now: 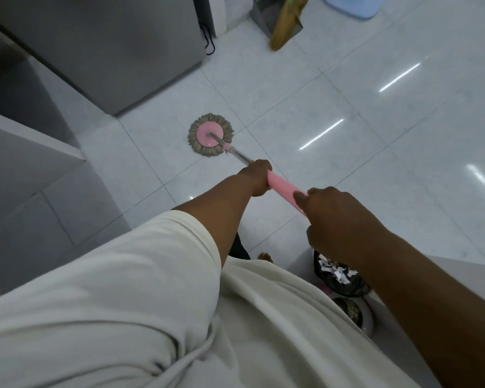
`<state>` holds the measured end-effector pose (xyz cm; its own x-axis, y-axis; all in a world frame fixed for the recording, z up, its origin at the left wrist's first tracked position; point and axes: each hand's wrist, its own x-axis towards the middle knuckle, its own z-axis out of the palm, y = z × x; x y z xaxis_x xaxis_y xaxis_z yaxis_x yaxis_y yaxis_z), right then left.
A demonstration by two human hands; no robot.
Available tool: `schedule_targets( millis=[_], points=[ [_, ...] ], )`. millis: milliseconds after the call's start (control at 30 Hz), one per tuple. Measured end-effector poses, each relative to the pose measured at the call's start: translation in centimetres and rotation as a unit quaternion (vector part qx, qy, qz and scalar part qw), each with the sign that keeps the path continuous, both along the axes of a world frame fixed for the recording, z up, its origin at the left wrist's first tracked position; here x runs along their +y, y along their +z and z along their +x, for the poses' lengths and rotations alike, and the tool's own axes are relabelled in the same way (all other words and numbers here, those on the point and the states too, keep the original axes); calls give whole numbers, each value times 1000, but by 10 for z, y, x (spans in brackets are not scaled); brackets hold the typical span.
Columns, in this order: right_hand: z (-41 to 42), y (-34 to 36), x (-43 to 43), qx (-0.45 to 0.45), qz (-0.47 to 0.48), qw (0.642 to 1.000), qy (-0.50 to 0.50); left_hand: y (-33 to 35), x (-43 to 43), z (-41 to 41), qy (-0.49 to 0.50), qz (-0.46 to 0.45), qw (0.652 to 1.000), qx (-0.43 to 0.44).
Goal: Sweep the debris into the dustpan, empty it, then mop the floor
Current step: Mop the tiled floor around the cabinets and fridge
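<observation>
A round mop head (211, 139) with a pink disc and grey-brown fringe lies flat on the white tiled floor (375, 135), near the corner of a grey cabinet. Its metal pole runs back to a pink handle (283, 189). My left hand (256, 179) grips the handle at its lower end. My right hand (336, 217) grips the upper end, closer to my body. A grey dustpan (263, 18) with a straw broom (284, 26) resting in it stands against the far wall.
A grey cabinet (123, 51) fills the upper left, with a black cord behind it. A tiled ledge (39, 152) is at the left. A light blue tub (350, 5) sits at the top. A black-lined bin (339, 278) holding paper scraps stands by my right side.
</observation>
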<state>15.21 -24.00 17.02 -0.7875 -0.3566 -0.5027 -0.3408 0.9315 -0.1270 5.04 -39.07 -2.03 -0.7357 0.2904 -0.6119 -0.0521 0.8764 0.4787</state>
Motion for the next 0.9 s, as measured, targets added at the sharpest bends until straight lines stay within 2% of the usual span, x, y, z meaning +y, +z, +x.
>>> schedule_targets(
  millis=[367, 600, 733, 900],
  points=[
    [-167, -20, -83, 8, -14, 1000, -3, -26, -85, -169, 45, -10, 999, -7],
    [-262, -39, -124, 20, -22, 1000, -7, -29, -130, -265, 27, -35, 999, -1],
    [-276, -44, -123, 13, -27, 999, -12, -28, -129, -281, 17, -57, 998, 1],
    [-248, -38, -90, 4, -23, 1000, 5, -23, -97, -253, 18, -65, 998, -6]
  ],
)
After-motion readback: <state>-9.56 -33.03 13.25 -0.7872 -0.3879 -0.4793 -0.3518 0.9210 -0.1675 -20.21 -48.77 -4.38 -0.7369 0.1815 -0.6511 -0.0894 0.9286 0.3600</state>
